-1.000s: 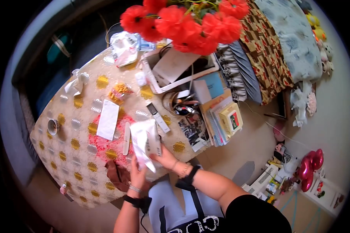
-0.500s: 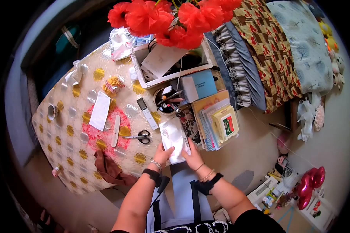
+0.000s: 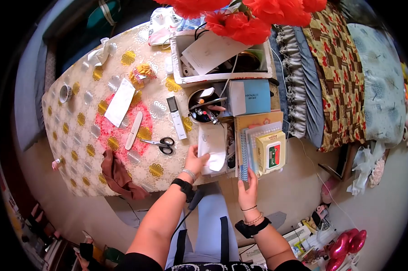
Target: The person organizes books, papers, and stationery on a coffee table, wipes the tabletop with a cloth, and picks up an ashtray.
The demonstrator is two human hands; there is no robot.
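Note:
My left hand (image 3: 195, 163) is at the near left edge of a white tissue pack (image 3: 213, 147), with its thumb lying over the top. The pack rests at the table's front edge, just below a dark pen cup (image 3: 205, 106) full of pens. My right hand (image 3: 247, 189) has its fingers stretched up to the near edge of a stack of notebooks (image 3: 241, 158), and its thumb stands apart. A yellow wet wipes pack (image 3: 271, 152) sits on that stack. Black-handled scissors (image 3: 166, 145) lie left of my left hand.
A white foam box (image 3: 222, 80) holds papers and cables behind a blue box (image 3: 249, 98). A white slim box (image 3: 176, 118), nail file (image 3: 134, 131), folded paper (image 3: 120, 103), small cup (image 3: 65, 93) and brown cloth (image 3: 118, 178) lie on the patterned tablecloth (image 3: 86, 131). Red flowers (image 3: 240, 22) overhang the back.
The white pack, held in both hands before, is now down on the table below the pen cup. My right hand has left it and moved right to the notebooks. The view has shifted.

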